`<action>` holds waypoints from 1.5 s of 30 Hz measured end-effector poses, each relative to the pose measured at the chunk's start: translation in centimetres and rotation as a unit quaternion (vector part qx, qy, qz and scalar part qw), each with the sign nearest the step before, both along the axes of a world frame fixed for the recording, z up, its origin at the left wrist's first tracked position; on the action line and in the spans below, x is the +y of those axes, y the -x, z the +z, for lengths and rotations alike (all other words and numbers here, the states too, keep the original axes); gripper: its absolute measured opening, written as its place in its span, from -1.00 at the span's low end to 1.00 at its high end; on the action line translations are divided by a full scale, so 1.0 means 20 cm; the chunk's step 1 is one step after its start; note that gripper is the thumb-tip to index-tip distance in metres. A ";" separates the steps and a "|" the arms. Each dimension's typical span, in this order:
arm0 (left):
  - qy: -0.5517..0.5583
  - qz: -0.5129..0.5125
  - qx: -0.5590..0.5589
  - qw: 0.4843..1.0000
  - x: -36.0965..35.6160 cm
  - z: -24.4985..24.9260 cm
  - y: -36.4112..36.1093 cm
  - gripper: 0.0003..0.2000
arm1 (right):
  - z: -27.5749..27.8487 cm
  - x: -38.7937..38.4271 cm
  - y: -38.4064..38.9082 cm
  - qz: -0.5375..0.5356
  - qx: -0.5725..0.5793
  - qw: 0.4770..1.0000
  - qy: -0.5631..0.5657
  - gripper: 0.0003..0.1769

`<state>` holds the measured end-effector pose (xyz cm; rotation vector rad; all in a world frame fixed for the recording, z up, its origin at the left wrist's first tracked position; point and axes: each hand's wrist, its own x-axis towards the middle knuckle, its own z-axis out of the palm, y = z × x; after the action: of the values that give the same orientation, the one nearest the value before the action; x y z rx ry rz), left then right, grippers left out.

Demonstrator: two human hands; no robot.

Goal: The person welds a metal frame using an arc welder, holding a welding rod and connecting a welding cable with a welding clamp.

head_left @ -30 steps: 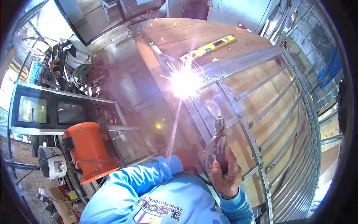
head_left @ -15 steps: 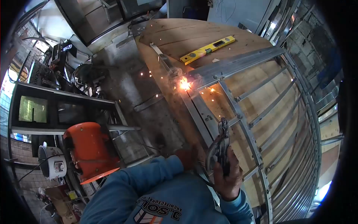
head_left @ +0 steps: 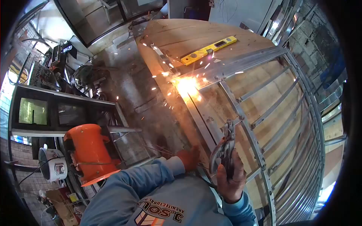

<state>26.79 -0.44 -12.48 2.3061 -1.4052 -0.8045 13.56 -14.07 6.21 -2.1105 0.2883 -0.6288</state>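
In my right hand is a welding electrode holder, with its jaws pointing away from me over the metal frame. A bright welding arc burns beyond it, where a flat metal bar meets the corner of the frame, and sparks fly outward. Glare hides the electrode's tip and the joint. My left hand is closed beside the near edge of the wooden tabletop, and thin rods stick out from it to the left.
A yellow spirit level lies on the wood beyond the arc. Parallel metal bars fill the frame on the right. To the left stand an orange drum-shaped housing, a white rice cooker and a dark framed window panel.
The arc has grown larger and brighter, throwing more sparks and lighting my sleeves. My right hand with the electrode holder has barely moved.
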 end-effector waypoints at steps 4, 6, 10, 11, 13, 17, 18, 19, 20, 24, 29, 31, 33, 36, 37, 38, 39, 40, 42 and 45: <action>-0.002 0.001 0.001 1.000 0.00 -0.01 -0.01 -0.51 | 0.05 0.00 -0.02 0.002 0.002 1.000 0.029 -0.37; -0.003 0.002 -0.001 1.000 0.00 -0.01 -0.01 -0.51 | 0.08 -0.01 -0.04 0.008 0.002 0.996 0.092 -0.36; -0.004 0.004 0.004 1.000 0.00 -0.02 0.00 -0.50 | 0.10 -0.01 -0.07 0.009 -0.019 0.990 0.137 -0.36; -0.007 0.004 0.005 1.000 0.01 -0.02 -0.01 -0.50 | 0.10 -0.01 -0.06 0.011 -0.009 0.993 0.121 -0.36; -0.010 0.006 0.011 1.000 0.02 -0.02 0.00 -0.50 | 0.07 -0.01 -0.04 0.014 0.013 0.996 0.089 -0.36; -0.022 0.017 0.043 0.999 0.08 -0.01 0.02 -0.49 | 0.04 0.00 -0.04 0.049 -0.013 0.998 -0.036 -0.31; -0.018 0.012 0.038 0.999 0.07 -0.01 0.01 -0.49 | 0.05 -0.01 -0.04 0.044 0.000 0.999 -0.020 -0.28; -0.016 0.011 0.032 0.999 0.06 -0.01 0.00 -0.49 | 0.07 -0.01 -0.05 0.038 0.014 0.999 -0.004 -0.24; -0.016 0.010 0.034 0.999 0.06 -0.01 0.01 -0.49 | 0.05 0.00 -0.04 0.037 -0.001 0.999 -0.016 -0.26; -0.009 0.003 0.015 1.000 0.01 -0.04 0.00 -0.48 | 0.05 0.00 -0.01 0.018 0.000 0.997 0.070 -0.35; -0.006 0.005 0.012 1.000 0.00 -0.05 0.00 -0.48 | 0.09 -0.01 -0.05 0.026 -0.010 0.993 0.115 -0.32; -0.007 0.006 0.015 1.000 0.00 -0.06 0.00 -0.47 | 0.12 0.00 -0.07 0.014 -0.013 0.988 0.152 -0.30; -0.010 0.009 0.020 1.000 0.02 -0.06 0.01 -0.47 | 0.12 0.00 -0.06 0.010 -0.003 0.990 0.140 -0.29; -0.028 0.023 0.052 0.998 0.12 -0.03 0.03 -0.47 | 0.06 -0.01 -0.03 0.042 -0.002 0.999 0.007 -0.29; -0.033 0.027 0.062 0.997 0.14 -0.03 0.03 -0.47 | 0.04 -0.01 -0.04 0.055 -0.017 0.998 -0.033 -0.28; -0.036 0.027 0.069 0.997 0.16 -0.03 0.04 -0.47 | 0.06 -0.01 -0.04 0.049 0.007 0.998 -0.033 -0.27; -0.036 0.028 0.069 0.997 0.16 -0.03 0.03 -0.46 | 0.08 -0.01 -0.03 0.044 0.030 0.998 -0.033 -0.26; -0.029 0.022 0.063 0.997 0.13 -0.04 0.03 -0.46 | 0.07 -0.01 -0.03 0.025 0.028 0.999 -0.007 -0.31; -0.018 0.007 0.040 0.999 0.07 -0.07 0.02 -0.46 | 0.06 0.00 -0.01 -0.014 0.023 0.999 0.045 -0.40; -0.005 -0.003 0.020 1.000 0.01 -0.10 0.01 -0.46 | 0.04 0.01 0.01 -0.026 0.027 0.999 0.025 -0.41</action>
<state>26.64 -0.25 -14.51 2.2808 -1.3949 -0.8576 13.38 -13.93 7.00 -2.1756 0.3614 -0.6158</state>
